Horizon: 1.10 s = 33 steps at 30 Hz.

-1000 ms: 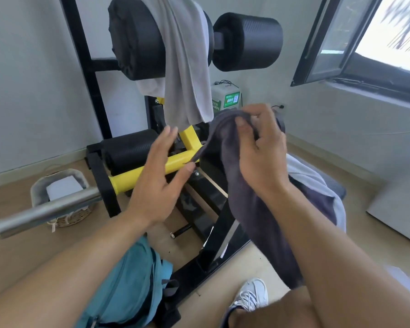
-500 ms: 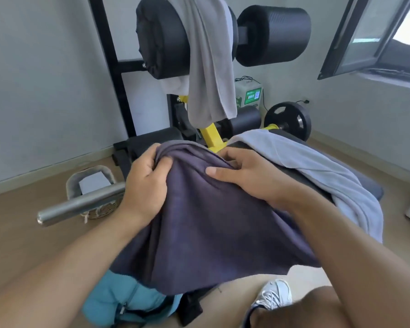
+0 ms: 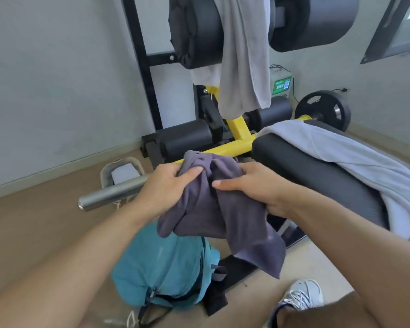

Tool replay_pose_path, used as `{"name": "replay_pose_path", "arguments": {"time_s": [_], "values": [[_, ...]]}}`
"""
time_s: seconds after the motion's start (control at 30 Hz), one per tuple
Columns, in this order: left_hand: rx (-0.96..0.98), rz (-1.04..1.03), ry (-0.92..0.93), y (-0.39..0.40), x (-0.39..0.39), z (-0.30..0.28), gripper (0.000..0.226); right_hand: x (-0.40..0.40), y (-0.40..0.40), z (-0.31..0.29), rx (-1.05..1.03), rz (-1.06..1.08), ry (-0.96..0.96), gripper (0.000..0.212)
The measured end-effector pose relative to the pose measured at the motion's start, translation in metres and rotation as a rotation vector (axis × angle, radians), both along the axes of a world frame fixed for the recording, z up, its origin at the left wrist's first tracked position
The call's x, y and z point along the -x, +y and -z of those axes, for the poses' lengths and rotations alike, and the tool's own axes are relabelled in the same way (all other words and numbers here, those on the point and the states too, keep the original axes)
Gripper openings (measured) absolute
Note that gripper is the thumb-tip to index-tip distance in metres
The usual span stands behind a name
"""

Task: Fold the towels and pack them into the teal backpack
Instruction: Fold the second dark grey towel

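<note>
A dark purple-grey towel (image 3: 225,216) hangs bunched between both hands at the centre of the head view. My left hand (image 3: 166,185) pinches its upper left corner; my right hand (image 3: 253,188) grips the cloth from the right. Directly below, on the floor, stands the teal backpack (image 3: 161,268), its zip partly visible. A light grey towel (image 3: 244,55) hangs over the black roller pad at the top. A pale lavender towel (image 3: 355,162) lies draped across the black bench pad on the right.
A yellow and black gym machine (image 3: 237,138) stands ahead, with a steel bar (image 3: 111,192) sticking out to the left. A small basket (image 3: 121,171) sits behind the bar. A weight plate (image 3: 324,110) is at the right, and my shoe (image 3: 301,297) at the bottom.
The dark towel, spread wide between my hands half a second ago, is now gathered into a narrower bunch. My hands have come closer together above the backpack.
</note>
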State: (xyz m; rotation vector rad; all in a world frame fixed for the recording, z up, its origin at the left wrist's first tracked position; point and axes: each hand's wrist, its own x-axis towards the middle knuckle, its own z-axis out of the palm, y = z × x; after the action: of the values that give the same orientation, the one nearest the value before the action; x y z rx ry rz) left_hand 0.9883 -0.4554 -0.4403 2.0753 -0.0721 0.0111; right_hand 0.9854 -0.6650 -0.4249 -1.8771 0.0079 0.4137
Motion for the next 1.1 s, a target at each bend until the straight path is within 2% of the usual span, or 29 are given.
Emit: {"name": "replay_pose_path", "arguments": {"time_s": [0.07,0.13,0.23,0.3,0.37,0.43,0.5,0.57,0.67,0.73,0.8,0.87,1.0,1.1], "values": [[0.043,0.099,0.064,-0.005,0.003,0.002,0.027,0.000,0.013,0.008,0.147,-0.115,0.041,0.040],[0.009,0.172,0.122,-0.005,0.004,0.003,0.031,-0.003,0.020,0.014,0.230,-0.130,0.045,0.039],[0.055,0.118,0.095,-0.002,0.000,0.006,0.014,-0.011,0.021,0.013,0.246,-0.007,-0.009,0.022],[0.061,0.061,0.066,0.001,-0.004,0.009,0.024,-0.019,0.018,0.011,0.173,0.104,-0.017,0.017],[0.135,0.124,0.249,0.008,-0.006,0.013,0.025,-0.025,0.013,0.011,0.038,0.236,0.025,0.013],[0.147,0.276,0.549,0.017,-0.002,0.015,0.028,-0.030,0.006,0.010,-0.114,0.380,0.071,0.016],[0.087,0.363,0.655,0.023,0.000,0.023,0.039,-0.034,-0.001,0.008,-0.209,0.481,0.091,0.018],[0.212,0.258,0.589,0.023,-0.003,0.030,0.038,-0.039,-0.009,0.011,-0.177,0.518,0.117,0.018],[0.438,-0.009,0.385,0.019,-0.011,0.031,0.015,-0.039,-0.011,0.014,-0.001,0.473,0.104,0.022],[0.403,-0.112,0.249,0.020,-0.014,0.032,0.004,-0.036,-0.005,0.013,0.032,0.470,0.044,0.028],[0.332,-0.138,0.179,0.019,-0.014,0.032,0.007,-0.030,0.007,0.008,-0.073,0.483,0.021,0.045],[0.333,-0.129,0.158,0.014,-0.012,0.029,0.009,-0.024,0.022,0.005,-0.173,0.388,0.032,0.055],[0.601,-0.043,0.248,0.000,-0.008,0.015,0.020,-0.007,0.043,-0.001,-0.464,0.186,0.090,0.034],[0.753,-0.007,0.320,0.001,-0.009,0.009,0.039,-0.002,0.040,-0.006,-0.445,0.126,-0.031,0.046]]}}
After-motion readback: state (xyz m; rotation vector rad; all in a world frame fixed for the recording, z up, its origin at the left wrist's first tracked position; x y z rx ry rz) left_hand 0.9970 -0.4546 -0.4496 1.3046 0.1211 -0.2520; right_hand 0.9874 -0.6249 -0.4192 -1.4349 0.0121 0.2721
